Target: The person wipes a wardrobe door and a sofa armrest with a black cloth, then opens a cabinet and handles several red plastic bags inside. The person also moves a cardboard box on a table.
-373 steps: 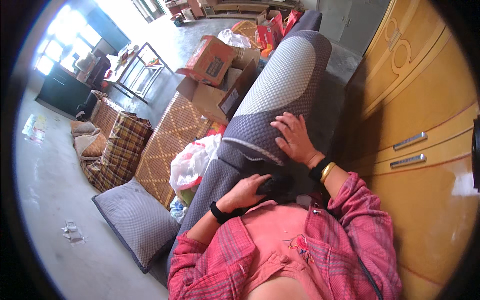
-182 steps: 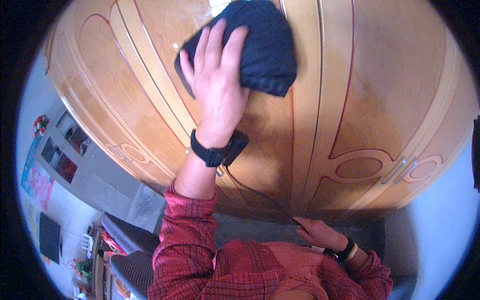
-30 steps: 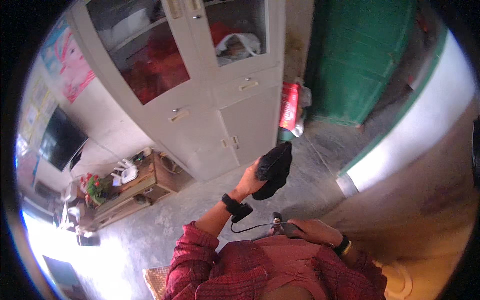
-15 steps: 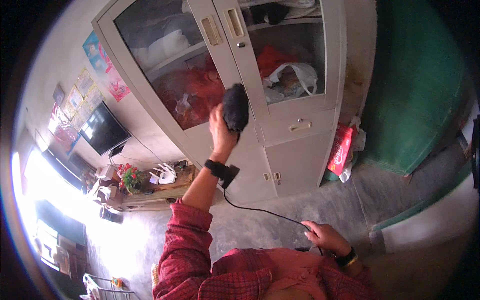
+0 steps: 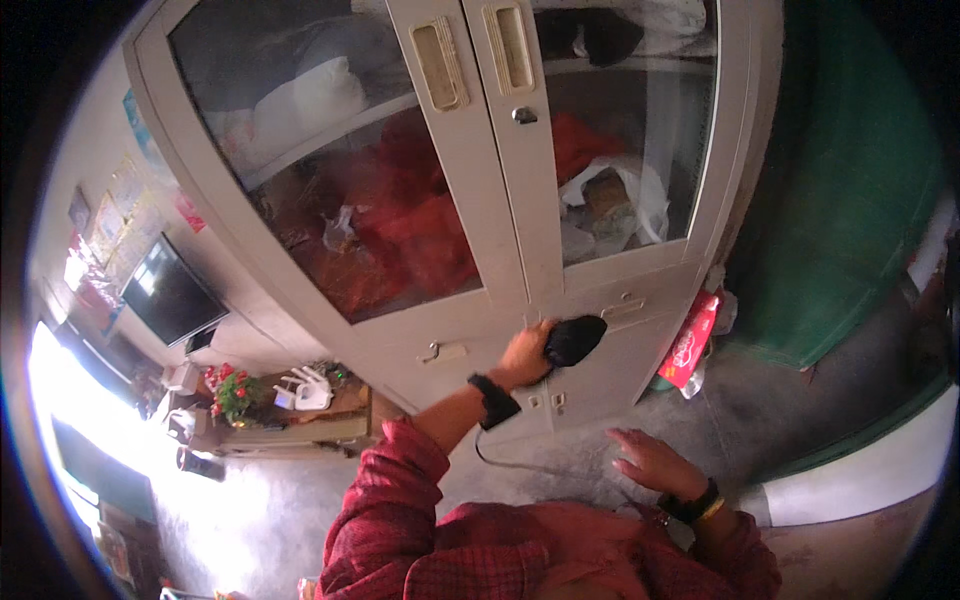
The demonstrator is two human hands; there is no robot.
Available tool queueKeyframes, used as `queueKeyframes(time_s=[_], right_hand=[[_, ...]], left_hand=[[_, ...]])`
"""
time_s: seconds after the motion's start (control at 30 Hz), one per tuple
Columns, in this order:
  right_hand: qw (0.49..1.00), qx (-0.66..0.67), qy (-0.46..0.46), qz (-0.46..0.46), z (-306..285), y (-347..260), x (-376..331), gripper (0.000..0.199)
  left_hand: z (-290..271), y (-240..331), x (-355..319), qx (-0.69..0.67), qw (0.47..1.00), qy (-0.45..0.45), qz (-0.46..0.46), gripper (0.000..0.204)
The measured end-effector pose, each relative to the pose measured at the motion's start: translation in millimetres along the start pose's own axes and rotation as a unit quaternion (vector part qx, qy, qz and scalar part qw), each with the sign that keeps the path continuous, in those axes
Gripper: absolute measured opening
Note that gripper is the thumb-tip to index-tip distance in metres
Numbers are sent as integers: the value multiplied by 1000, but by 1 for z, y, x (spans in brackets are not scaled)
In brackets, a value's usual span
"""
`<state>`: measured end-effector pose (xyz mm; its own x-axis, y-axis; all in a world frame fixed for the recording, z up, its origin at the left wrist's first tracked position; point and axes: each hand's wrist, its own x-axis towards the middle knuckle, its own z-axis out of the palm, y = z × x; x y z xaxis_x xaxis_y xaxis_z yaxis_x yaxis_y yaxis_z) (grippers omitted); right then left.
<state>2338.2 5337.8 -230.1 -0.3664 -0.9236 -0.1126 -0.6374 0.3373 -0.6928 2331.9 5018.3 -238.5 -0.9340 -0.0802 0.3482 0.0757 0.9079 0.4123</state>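
Note:
My left hand [image 5: 530,352] is closed around a soft-looking black oval bundle [image 5: 576,342], perhaps folded cloth; its exact kind does not show. The bundle is in front of the lower part of a tall light-grey cabinet [image 5: 510,270] with glass upper doors. From the black band [image 5: 494,402] on my left wrist a thin black cable [image 5: 520,465] trails toward my right side. My right hand [image 5: 655,465] hovers low over the floor with its fingers stretched out, and nothing shows in it. Whether the cable touches that hand is unclear.
Behind the glass lie red fabric [image 5: 425,235] and a white plastic bag [image 5: 650,195]. A red package [image 5: 690,340] stands by the cabinet's right side, near a green panel [image 5: 850,200]. At left are a television [image 5: 172,290], a white router [image 5: 305,390] and a flowering plant [image 5: 235,395].
My left hand has come down and to the right with the black bundle, from the glass doors to the cabinet's lower part. My right hand's fingers have let go of the cable and spread.

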Motion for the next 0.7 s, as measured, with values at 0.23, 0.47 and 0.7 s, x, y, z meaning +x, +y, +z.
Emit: queueKeyframes(time_s=[0.23, 0.47, 0.7], right_hand=[[946, 132, 274, -111, -35, -16, 69, 100], [880, 306, 363, -22, -102, 13, 102, 55], [735, 44, 656, -167, -313, 21, 78, 46]], left_hand=[[-7, 65, 10, -349, 936, -37, -20, 58], [-74, 101, 23, -360, 925, -85, 85, 66], [-62, 50, -18, -340, 933, 27, -109, 33]])
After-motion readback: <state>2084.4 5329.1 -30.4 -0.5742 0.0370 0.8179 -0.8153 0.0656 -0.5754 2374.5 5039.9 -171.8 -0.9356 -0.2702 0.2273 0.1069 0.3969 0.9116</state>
